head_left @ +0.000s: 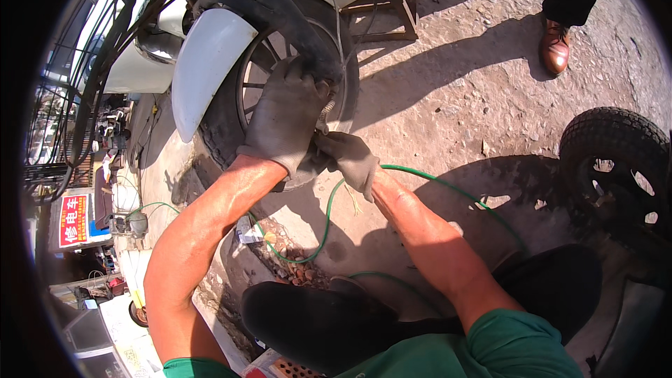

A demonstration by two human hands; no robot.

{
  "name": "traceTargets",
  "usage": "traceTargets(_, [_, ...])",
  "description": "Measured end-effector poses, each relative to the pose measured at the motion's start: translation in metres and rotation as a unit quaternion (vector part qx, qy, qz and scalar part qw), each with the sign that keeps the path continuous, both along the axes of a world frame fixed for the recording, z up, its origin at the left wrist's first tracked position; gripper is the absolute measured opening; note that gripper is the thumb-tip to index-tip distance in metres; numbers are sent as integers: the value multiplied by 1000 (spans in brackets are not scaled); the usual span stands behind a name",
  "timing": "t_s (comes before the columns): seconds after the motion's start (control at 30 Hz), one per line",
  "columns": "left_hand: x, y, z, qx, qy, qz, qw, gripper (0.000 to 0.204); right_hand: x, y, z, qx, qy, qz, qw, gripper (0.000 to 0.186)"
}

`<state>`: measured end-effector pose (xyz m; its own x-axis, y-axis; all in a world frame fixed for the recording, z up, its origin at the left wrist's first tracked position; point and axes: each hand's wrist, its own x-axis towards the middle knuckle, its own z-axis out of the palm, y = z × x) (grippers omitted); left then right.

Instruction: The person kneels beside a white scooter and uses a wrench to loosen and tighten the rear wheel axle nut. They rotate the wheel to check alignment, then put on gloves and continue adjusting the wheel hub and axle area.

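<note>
My left hand, in a dirty grey work glove, is clamped on the black tyre and rim of a scooter wheel under a white mudguard. My right hand, also gloved, presses against the wheel just below it, next to a small metal spring-like piece. A thin green hose runs from under my right hand down across the ground and off to the right. Whether the right hand grips the hose end is hidden by the glove.
A second black wheel lies on the ground at right. Another person's brown shoes stand at the top right. A rusty metal stand props the scooter. Shop clutter and a red sign fill the left edge.
</note>
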<state>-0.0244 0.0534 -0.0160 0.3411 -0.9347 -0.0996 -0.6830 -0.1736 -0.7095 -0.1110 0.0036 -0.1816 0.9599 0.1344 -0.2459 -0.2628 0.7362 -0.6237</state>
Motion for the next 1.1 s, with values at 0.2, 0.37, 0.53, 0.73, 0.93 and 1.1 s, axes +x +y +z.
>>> traceTargets(0.2, [0,-1,-10,-14,-7,4,1000,20,4,18,0,22,77,-63,995,38])
traceTargets(0.37, [-3,-1,-9,-52,16,1,999,17,9,27,3,-156,105,-92,978,49])
traceTargets(0.53, [-6,-1,-7,-55,10,5,998,15,7,18,-3,-57,60,-52,995,46])
traceTargets(0.73, [-8,3,-6,-63,31,23,997,13,7,12,-4,-19,41,-25,999,43])
traceTargets(0.93, [-10,2,-6,-83,49,30,995,12,8,17,9,-175,119,-69,975,46])
traceTargets(1.1, [-11,0,-3,-95,47,10,994,12,5,13,4,-139,73,-42,987,45])
